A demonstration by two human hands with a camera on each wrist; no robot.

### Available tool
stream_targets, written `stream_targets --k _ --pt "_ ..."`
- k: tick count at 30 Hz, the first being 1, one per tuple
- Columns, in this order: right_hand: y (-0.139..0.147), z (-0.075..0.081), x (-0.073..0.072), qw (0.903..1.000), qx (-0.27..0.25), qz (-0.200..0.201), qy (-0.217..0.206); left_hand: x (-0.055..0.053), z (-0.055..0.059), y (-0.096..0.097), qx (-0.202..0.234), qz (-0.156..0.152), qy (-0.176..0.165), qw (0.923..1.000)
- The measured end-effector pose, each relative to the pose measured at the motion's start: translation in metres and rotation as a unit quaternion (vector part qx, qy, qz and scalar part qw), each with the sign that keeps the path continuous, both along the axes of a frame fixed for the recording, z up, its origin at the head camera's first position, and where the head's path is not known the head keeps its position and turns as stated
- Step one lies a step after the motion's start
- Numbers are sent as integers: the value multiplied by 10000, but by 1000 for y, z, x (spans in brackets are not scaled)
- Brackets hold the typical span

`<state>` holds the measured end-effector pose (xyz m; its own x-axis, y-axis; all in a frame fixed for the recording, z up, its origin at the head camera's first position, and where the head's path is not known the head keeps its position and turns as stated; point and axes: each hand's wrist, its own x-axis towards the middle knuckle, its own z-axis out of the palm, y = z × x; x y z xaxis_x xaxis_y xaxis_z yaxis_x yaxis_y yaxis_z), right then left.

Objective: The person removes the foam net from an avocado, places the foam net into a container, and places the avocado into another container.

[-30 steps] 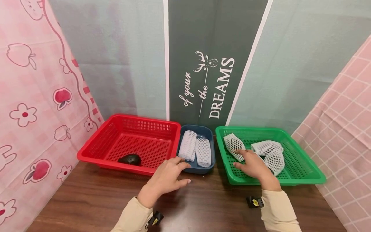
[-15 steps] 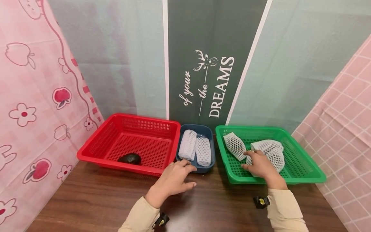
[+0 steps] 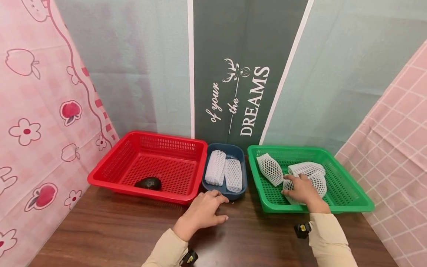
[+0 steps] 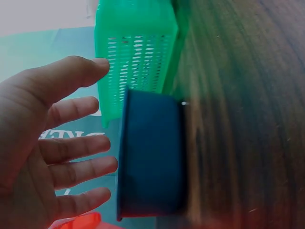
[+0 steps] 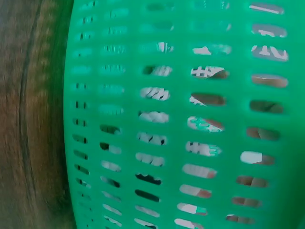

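My right hand point(image 3: 301, 191) reaches into the green basket point(image 3: 353, 200) with thumb and index finger around a white foam fruit net point(image 3: 287, 185); the palm hides most of it. Two other foam nets point(image 3: 307, 168) lie beside and behind this hand. At the basket's left, another foam net point(image 3: 269, 168) has something dark showing through its mesh. My left hand point(image 3: 203, 211) holds nothing, its fingers spread in front of the blue bin point(image 4: 152, 152). In the right wrist view, the basket wall point(image 5: 176, 129) covers the right hand except for glimpses through its slots.
A red basket point(image 3: 106, 181) stands at the left, with a dark avocado point(image 3: 149, 183) in it. Inside the blue bin lie two white foam net pieces point(image 3: 216, 167). Brown wooden table point(image 3: 110, 230) runs along the front; printed cloths hang behind and at both sides.
My right hand has moved rightward, away from the left foam net to the one beside it. My left hand has drifted slightly right and toward me, away from the blue bin.
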<state>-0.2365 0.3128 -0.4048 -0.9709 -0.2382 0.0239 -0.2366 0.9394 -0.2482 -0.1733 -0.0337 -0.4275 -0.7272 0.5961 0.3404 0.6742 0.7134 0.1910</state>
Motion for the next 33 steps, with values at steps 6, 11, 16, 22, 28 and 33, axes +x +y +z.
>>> stream_targets --k 6,11,16,22,28,33 --pt "6 -5 -7 9994 83 -110 -315 -1 -9 4 84 -11 -200 9998" --pt "5 -7 -8 9958 -83 -406 -812 -2 -15 6 91 40 -443 9990" --pt "3 -9 -11 9958 190 -179 -874 -5 -20 7 -88 192 -688 9974" --pt "4 -11 -15 9965 354 -30 -756 -7 -26 7 -254 224 -828 9960" --pt "4 -11 -16 9968 247 -137 -749 -7 -28 6 -290 227 -882 9954" --pt "5 -11 -15 9981 205 -141 -562 -6 -26 7 -331 238 -942 9947"
